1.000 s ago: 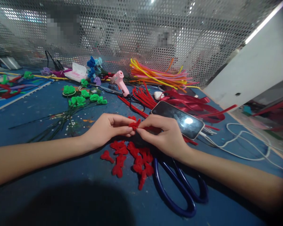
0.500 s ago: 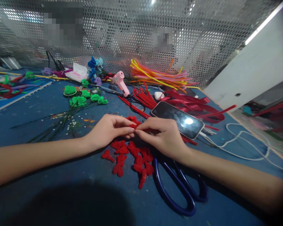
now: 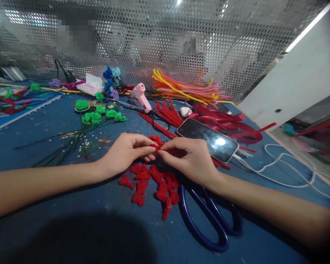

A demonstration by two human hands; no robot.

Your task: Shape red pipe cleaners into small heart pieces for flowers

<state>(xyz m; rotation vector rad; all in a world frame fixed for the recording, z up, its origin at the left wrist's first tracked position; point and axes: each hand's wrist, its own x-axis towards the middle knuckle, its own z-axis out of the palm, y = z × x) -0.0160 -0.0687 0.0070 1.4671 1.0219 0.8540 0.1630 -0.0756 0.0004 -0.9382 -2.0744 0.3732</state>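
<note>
My left hand (image 3: pixel 125 151) and my right hand (image 3: pixel 191 158) meet over the blue table (image 3: pixel 71 220), both pinching a small red pipe-cleaner piece (image 3: pixel 156 141) between their fingertips. Just below the hands lies a cluster of several finished red folded pieces (image 3: pixel 154 185). Blue-handled scissors (image 3: pixel 209 223) lie under my right wrist, partly hidden by it. A black phone (image 3: pixel 209 139) lies right behind my right hand, with a white cable (image 3: pixel 286 172) plugged into it.
Straight red pipe cleaners (image 3: pixel 167 115) and red ribbon (image 3: pixel 225 123) lie behind the phone. A pink glue gun (image 3: pixel 141 96), green pipe-cleaner flowers on stems (image 3: pixel 96 119) and orange-yellow pipe cleaners (image 3: pixel 187 90) sit further back. A perforated metal screen (image 3: pixel 154 36) closes off the rear.
The two hands stay together on the red piece; the fingers have shifted slightly and the piece sits a little lower between them.
</note>
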